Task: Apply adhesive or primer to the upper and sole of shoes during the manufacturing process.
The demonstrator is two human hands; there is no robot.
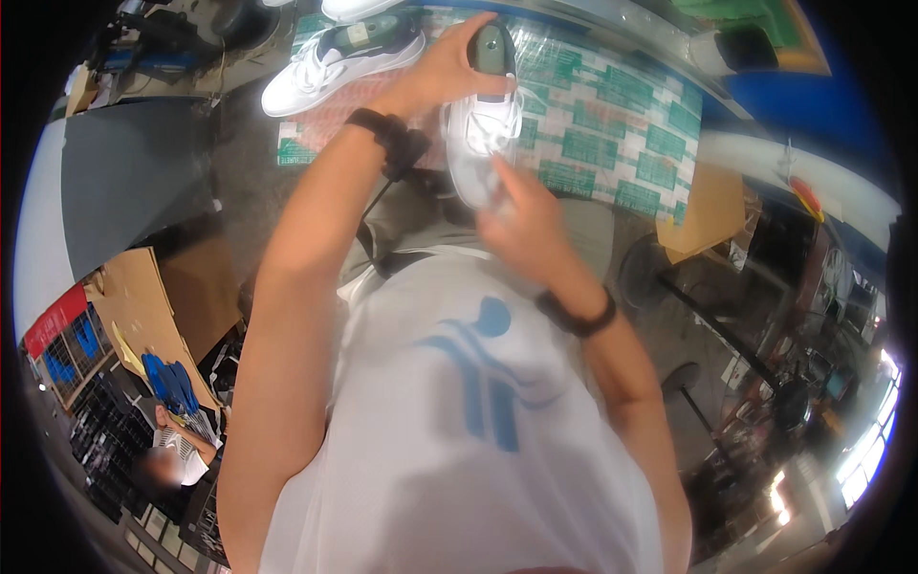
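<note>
A white lace-up shoe (466,165) with a dark green insole points its toe toward me at the top centre. My left hand (442,75) is closed around its heel end, thumb and index finger spread along the collar. At the shoe's right side is my right hand (532,230), slightly blurred. Its index finger reaches out to the laces, with the thumb apart near the toe; its other fingers are mostly hidden. Left of my left hand lies another white shoe (298,88), its insole also dark green. Part of a further white shoe (356,8) shows at the top edge.
Beneath the shoes, clear plastic covers a green-and-white printed work surface (598,151). A cardboard piece (706,215) sits at its right end. Dark grey panel (139,187) and cardboard boxes (134,297) stand left. Another person (189,457) is far lower left. A black pole stand (717,325) is right.
</note>
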